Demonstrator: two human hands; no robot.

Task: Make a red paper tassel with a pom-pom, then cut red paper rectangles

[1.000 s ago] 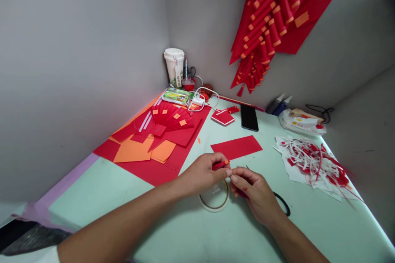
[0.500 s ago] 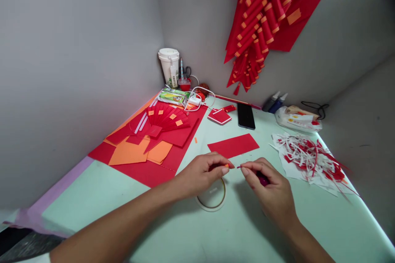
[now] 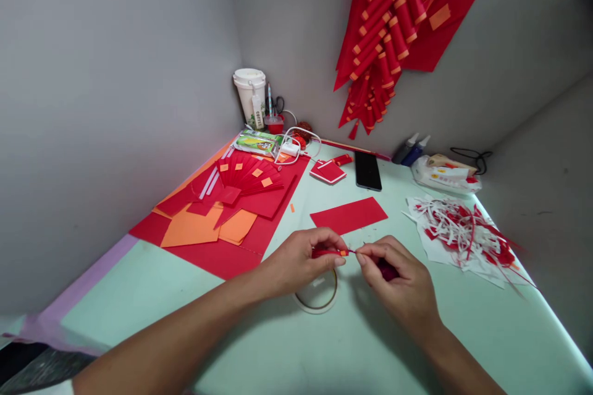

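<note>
Left hand (image 3: 301, 262), curled round slim orange-banded red paper tube (image 3: 327, 253) above pale-green worktop (image 3: 278, 345); right hand (image 3: 403, 278), fingertips pinching thin dark thread (image 3: 353, 252) at tube's right end, hands now apart, earlier touching.

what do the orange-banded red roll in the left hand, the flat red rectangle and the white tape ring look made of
Orange-banded red roll in the left hand: probably matt paper; little shine, partly hidden.
Flat red rectangle: matt paper or thin card; even colour, straight edges.
White tape ring: perhaps card inside, brownish inner edge; finish unclear.
</note>
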